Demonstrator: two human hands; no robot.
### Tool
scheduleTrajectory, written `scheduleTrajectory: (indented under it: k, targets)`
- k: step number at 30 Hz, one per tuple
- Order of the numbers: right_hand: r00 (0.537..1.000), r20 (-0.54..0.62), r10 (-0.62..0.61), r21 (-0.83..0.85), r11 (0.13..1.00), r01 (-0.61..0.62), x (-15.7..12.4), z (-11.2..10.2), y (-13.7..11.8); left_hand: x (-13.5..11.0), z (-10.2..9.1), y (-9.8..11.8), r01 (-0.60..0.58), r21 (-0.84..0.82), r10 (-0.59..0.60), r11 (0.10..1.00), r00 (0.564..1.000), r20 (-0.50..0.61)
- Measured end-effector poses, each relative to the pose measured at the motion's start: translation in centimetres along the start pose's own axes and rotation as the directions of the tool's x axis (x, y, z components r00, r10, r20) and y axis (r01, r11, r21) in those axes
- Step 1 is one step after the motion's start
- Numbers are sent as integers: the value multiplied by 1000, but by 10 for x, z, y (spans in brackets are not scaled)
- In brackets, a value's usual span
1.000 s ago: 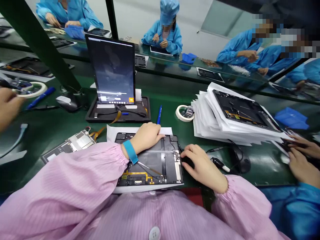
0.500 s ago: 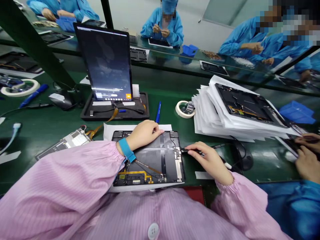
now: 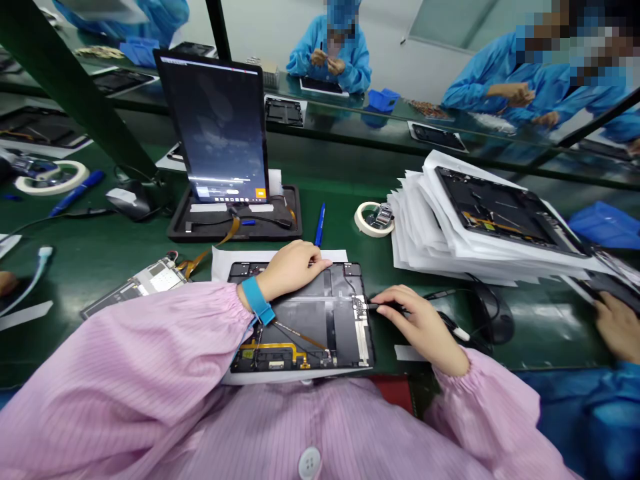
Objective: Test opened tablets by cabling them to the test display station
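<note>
Shifted outward, the right hand (image 3: 419,321) is pinching a cable (image 3: 396,307), its plug (image 3: 373,306) reaching the tablet (image 3: 303,323), seating unclear; the left hand (image 3: 291,270) is resting curled atop, grip hidden.

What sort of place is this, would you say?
Probably an electronics workshop: an opened tablet lies under the left hand, another tops a paper stack, and people in blue work opposite.

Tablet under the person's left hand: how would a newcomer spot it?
On the green table, find the upright screen. Below it in view, the opened tablet lies on white paper, the left hand over its far edge. Unlike the similar tablet atop the paper stack, it has the right hand holding a cable at its edge.
</note>
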State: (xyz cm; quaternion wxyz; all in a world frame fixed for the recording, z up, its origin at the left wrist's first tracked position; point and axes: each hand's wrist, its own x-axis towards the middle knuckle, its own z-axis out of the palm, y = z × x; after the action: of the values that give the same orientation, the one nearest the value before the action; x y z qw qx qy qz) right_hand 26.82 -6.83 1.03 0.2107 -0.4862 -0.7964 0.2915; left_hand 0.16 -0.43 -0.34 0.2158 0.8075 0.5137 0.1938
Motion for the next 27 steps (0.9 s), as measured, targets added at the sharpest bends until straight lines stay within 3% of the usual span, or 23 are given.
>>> scheduleTrajectory:
  k: [6,15,20,24,27]
  targets:
    - [1000,-3,-19,-17,1000,19,-1,-4,1,-1,0,0,-1,-1,1,1000,1000,-5]
    - [999,-32,16,18,1000,-15,2,8,-2,1,0,-1,-1,-7,1,1000,1000,10]
    - [989,-42,-142,-185,974,132,-9,10,-8,-1,-3,5,-29,17,30,999,998,-48]
    - [941,-96,-324,-466,850,245,-12,20,-1,1,-1,4,5,16,-5,1000,1000,-24]
    - [913,-93,-397,-527,798,293,-9,28,4,3,0,1,48,27,-48,998,999,0]
